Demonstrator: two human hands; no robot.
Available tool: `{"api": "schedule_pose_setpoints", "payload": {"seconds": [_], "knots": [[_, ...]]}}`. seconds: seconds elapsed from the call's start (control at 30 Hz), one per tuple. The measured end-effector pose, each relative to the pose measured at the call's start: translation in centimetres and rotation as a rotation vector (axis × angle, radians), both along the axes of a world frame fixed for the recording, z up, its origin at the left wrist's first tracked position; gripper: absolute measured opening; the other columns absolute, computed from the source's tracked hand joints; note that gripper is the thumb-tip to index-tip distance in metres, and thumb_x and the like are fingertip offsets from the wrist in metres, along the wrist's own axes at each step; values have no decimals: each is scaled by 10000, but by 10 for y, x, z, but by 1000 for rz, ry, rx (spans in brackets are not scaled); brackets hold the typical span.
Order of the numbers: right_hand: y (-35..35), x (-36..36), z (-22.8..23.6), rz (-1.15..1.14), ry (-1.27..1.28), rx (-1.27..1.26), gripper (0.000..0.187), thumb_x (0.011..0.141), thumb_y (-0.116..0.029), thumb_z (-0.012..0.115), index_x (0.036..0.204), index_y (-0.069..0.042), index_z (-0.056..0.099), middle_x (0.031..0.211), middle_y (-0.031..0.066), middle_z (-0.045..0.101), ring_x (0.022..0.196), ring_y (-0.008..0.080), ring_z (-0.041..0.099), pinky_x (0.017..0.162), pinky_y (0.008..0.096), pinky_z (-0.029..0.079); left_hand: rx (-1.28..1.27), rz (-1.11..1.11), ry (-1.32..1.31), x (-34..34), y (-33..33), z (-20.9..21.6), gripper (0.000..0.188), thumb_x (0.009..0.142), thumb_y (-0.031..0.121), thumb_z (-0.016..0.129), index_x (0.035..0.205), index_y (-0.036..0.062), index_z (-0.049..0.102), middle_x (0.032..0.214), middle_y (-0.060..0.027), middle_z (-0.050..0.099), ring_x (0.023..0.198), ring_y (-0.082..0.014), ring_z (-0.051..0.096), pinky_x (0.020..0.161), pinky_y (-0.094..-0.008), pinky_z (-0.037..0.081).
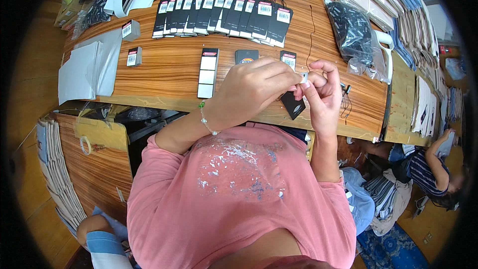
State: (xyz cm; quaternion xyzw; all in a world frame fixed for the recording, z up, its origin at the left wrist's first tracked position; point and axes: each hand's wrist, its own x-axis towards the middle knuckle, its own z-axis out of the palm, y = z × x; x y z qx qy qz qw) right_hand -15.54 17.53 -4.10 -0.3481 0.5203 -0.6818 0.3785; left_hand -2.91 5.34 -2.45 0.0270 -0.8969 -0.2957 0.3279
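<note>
My left hand (254,84), with a beaded bracelet at its wrist, reaches across in front of me. Its fingers are closed in a pinch at a small white piece (303,77), which looks like a label or sticker. Thumb and forefinger of my right hand (322,92) meet at the same piece, its other fingers curled. Just below the fingertips shows a black hang tag (293,106), tilted; whether a hand holds it I cannot tell. Behind the hands sit a stack of black tags (246,56) and a stack of labelled tags (288,58), both partly covered.
A fanned row of black hang tags (224,15) with cords lies at the back. Left are label stacks (131,30) and white sheets (82,69). A label strip stack (207,72) lies near my left forearm. Right: a bag of black cords (351,32), folded garments (423,40), another person (428,167).
</note>
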Motion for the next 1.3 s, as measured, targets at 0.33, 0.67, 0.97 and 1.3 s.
{"api": "schedule_pose_setpoints", "payload": {"seconds": [0.33,0.67,0.97,1.3], "knots": [[3,12,6,-103,197,-22,308,849,57,478,1145,27,400,835,88,590,751,98,565,675,201,454,-70,4,99,2,1,-4,173,693,102,627,864,79,645,795,-27,629,715,-194,607,594,-284,483],[-5,2,5,31,-240,22,135,886,-88,504,987,0,525,896,75,601,810,117,574,766,234,455,-505,81,140,2,-16,6,159,642,175,637,800,164,657,857,44,617,832,-129,585,788,-352,452],[-11,-13,2,-160,-123,-150,96,886,-132,525,885,-38,541,989,67,539,854,94,488,765,222,386,-510,-19,147,2,-26,-3,124,671,133,622,790,150,648,837,39,617,831,-131,583,835,-370,421],[-15,-13,25,-98,-123,-381,97,921,-122,450,949,-30,455,758,149,574,669,176,546,636,269,450,-177,90,247,11,-37,-25,166,694,58,630,857,86,620,842,-28,627,788,-184,596,734,-329,446]]}}
